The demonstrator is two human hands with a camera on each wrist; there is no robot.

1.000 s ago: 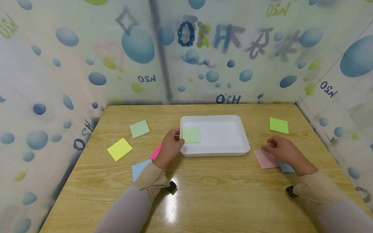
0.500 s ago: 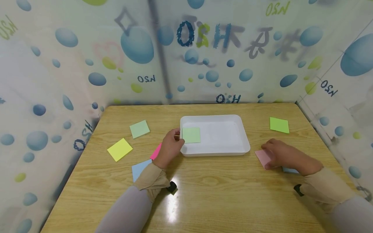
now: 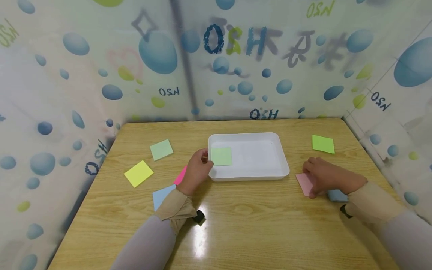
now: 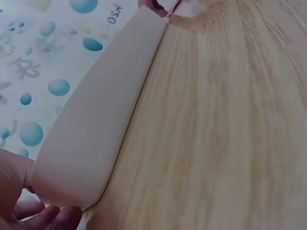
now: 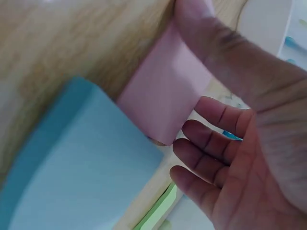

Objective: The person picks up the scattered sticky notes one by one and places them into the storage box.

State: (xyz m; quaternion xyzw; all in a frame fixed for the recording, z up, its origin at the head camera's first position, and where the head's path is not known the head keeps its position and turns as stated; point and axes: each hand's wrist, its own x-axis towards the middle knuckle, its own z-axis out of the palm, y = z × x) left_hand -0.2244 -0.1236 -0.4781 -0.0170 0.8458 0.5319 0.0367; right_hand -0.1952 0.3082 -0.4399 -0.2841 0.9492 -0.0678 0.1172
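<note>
My left hand (image 3: 197, 170) grips the left edge of a white tray (image 3: 249, 179), thumb over the rim. In the left wrist view, fingertips touch the tray's outer wall (image 4: 100, 110) near a corner. A pale green sticky note (image 3: 222, 156) lies inside the tray at the left. Right of the tray, my right hand (image 3: 329, 176) pinches a pink sticky note pad (image 3: 305, 184) between thumb and fingers at opposite edges, on the table. The right wrist view has a thick blue sticky note pad (image 5: 91, 158) beside the pink one; the right hand partly covers it in the head view.
Bright green notes (image 3: 323, 144) lie at the back right. On the left are pale green notes (image 3: 161, 150), yellow notes (image 3: 138, 173), blue notes (image 3: 163, 197) and magenta notes (image 3: 180, 175), the last partly behind the left hand. A printed wall covering (image 3: 216, 90) stands behind the table.
My right hand has come down from above the pink pad and taken hold of its edges, the pad shifting slightly right. The left hand stays on the tray.
</note>
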